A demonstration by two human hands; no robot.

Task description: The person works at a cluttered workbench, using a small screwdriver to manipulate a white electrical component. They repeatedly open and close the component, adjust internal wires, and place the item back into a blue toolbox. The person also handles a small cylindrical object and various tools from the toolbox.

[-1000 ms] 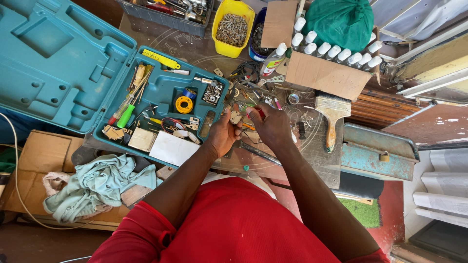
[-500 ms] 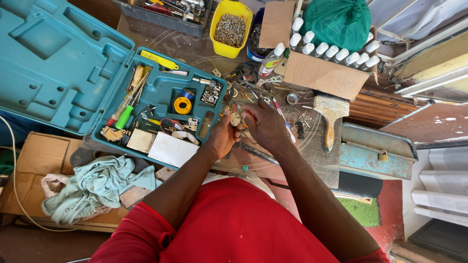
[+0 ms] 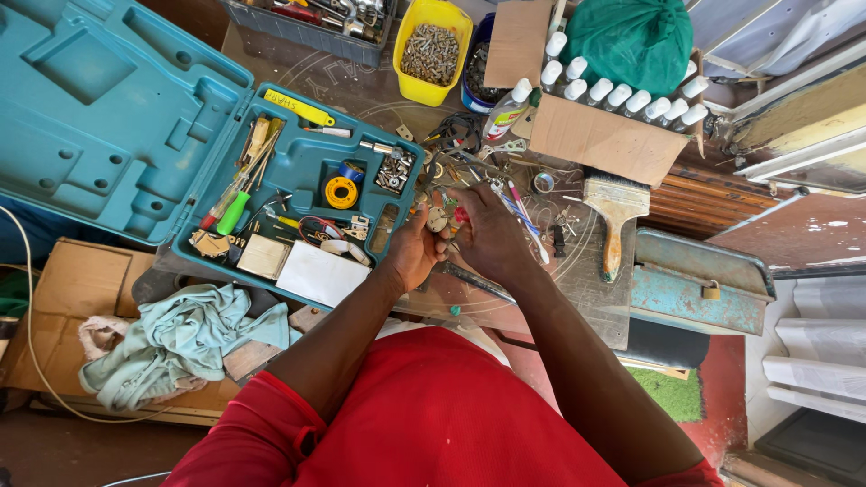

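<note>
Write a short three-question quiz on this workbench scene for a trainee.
1. True or false: the teal tool case lies open, to the left of the hands.
2. What do both hands hold? A) the paintbrush B) a small pale part C) the cloth
3. What fills the yellow tub?

Key
1. True.
2. B: the left hand and right hand meet around a small pale part; the paintbrush lies untouched to their right, and the pale blue cloth lies lower left.
3. Small grey metal pieces; their kind is too small to tell.
</note>
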